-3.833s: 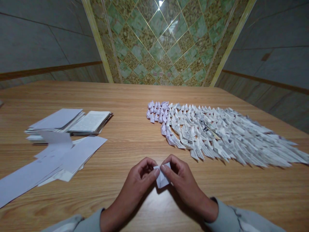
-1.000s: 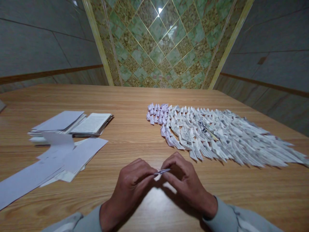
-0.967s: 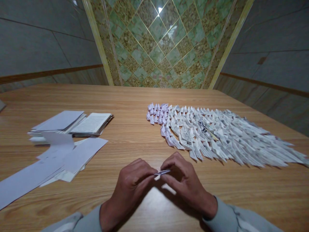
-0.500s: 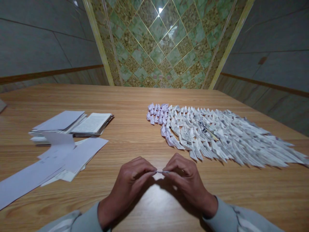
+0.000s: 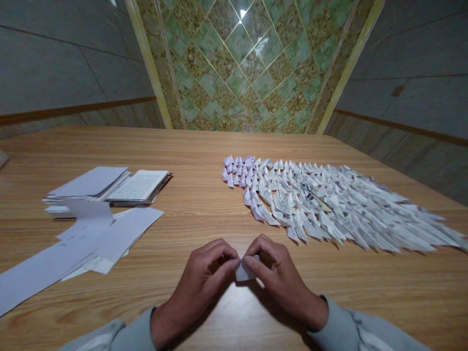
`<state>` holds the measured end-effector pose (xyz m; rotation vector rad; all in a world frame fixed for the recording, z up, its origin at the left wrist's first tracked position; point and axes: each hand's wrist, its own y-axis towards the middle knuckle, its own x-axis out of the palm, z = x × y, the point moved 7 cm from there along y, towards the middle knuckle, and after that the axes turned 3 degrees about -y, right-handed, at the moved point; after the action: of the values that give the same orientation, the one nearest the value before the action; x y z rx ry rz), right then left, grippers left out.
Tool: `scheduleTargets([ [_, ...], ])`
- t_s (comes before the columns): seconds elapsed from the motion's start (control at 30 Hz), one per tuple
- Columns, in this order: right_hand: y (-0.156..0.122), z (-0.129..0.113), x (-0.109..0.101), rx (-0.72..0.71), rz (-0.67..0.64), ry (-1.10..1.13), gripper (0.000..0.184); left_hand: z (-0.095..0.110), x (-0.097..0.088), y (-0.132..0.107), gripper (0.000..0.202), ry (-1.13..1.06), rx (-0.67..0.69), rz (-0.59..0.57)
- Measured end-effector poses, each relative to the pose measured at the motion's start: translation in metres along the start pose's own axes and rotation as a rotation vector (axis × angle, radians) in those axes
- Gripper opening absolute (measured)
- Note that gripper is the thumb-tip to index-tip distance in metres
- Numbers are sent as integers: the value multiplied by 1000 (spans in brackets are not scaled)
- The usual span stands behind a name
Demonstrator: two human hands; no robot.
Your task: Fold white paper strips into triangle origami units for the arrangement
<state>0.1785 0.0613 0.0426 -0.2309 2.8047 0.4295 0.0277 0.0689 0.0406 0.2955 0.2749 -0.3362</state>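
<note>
Between my two hands is a small folded piece of white paper (image 5: 245, 274), held just above the table near its front. My left hand (image 5: 210, 275) pinches its upper left edge between thumb and fingers. From the other side, my right hand (image 5: 276, 273) grips the paper the same way, thumb on its near face. Part of the paper is hidden behind the fingertips. Beyond my right hand, many folded paper boats (image 5: 314, 204) stand packed in rows, lilac ones at the left and printed ones to the right.
At the left lie loose white paper sheets (image 5: 131, 229), spread and overlapping. Behind them are a stack of plain paper (image 5: 89, 181) and a stack of printed pages (image 5: 141, 185). The wooden table (image 5: 197, 195) reaches back to a tiled wall (image 5: 239, 80).
The folded paper has turned from edge-on so that its flat face shows below my fingers. Both hands have drawn closer together, and the thumbs now lie on its near side.
</note>
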Motion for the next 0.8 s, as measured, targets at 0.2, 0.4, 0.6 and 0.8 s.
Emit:
scheduleTargets([
  [0.2, 0, 13, 1, 99, 53, 313, 25, -19, 10, -1, 16, -254, -231, -1],
  [0.4, 5, 21, 3, 219, 45, 425, 30, -17, 2, 2, 21, -223, -206, 63],
  [0.6, 6, 21, -2, 250, 99, 438, 33, -19, 9, 0, 11, -271, -215, -13],
  [0.8, 4, 26, 1, 248, 60, 446, 32, -16, 5, 0, 18, -193, -156, 13],
])
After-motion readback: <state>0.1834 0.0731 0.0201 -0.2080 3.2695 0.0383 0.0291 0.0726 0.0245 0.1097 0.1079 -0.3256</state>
